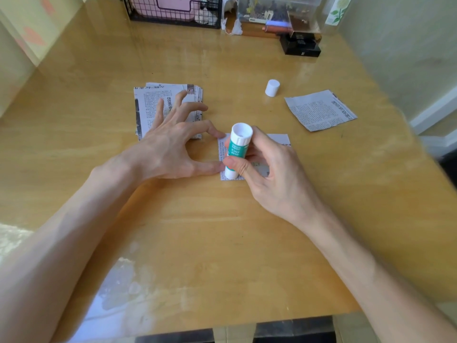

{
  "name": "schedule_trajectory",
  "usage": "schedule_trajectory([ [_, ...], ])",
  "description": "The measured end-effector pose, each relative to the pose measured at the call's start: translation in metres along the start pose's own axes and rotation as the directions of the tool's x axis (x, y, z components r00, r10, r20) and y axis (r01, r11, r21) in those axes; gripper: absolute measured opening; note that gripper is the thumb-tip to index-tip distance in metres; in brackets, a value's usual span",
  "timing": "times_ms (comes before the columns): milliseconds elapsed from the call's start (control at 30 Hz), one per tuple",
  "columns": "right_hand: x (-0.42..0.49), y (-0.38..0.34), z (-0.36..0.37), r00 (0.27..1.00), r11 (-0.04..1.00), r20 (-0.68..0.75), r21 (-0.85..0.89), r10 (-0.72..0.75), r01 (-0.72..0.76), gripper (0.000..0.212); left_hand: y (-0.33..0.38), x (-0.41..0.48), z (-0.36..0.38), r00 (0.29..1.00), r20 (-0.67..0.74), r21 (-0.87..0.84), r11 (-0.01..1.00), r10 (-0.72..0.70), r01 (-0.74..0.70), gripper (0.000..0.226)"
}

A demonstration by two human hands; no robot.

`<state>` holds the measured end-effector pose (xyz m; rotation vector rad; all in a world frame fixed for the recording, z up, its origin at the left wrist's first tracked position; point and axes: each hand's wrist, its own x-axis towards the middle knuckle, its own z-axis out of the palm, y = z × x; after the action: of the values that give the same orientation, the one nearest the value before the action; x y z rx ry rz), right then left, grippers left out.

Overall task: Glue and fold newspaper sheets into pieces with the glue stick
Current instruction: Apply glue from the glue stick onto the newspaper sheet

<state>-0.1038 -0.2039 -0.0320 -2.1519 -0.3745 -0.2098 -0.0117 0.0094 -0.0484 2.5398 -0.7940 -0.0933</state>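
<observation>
Home desk corner, a study or craft nook by the look of it. Glossy wooden desk [222, 243] set against pale walls [395, 45]; white skirting board [432, 112] at the right edge. Along the top of the frame: black wire basket [173, 18] holding something pink, clear plastic organiser [279, 11] of small oddments, small black box [300, 47], flower-print card [338, 8] at upper right. Newspaper stack [153, 107] left of centre.
</observation>
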Motion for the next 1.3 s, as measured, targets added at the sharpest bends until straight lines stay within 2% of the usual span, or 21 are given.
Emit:
schedule_trajectory([
  [300,-0.008,0.006,-0.014,0.996,0.997,-0.047,-0.002,0.072,-0.072,0.024,-0.002,0.000,0.000,1.000,0.009,0.002,1.000,-0.017,0.017,0.074],
  [500,-0.016,0.016,-0.029,0.990,0.994,-0.090,0.001,0.111,-0.111,0.031,-0.001,-0.001,-0.001,1.000,0.003,-0.021,1.000,-0.016,0.016,0.072],
  [1000,-0.033,0.027,-0.059,0.963,0.981,-0.203,-0.035,0.179,-0.189,0.019,-0.003,0.000,0.001,1.000,-0.006,-0.010,1.000,0.004,-0.004,0.070],
  [1300,-0.037,0.035,-0.068,0.957,0.978,-0.242,-0.095,0.158,-0.185,0.018,-0.002,0.000,-0.001,1.000,0.002,-0.015,1.000,0.004,-0.004,0.071],
])
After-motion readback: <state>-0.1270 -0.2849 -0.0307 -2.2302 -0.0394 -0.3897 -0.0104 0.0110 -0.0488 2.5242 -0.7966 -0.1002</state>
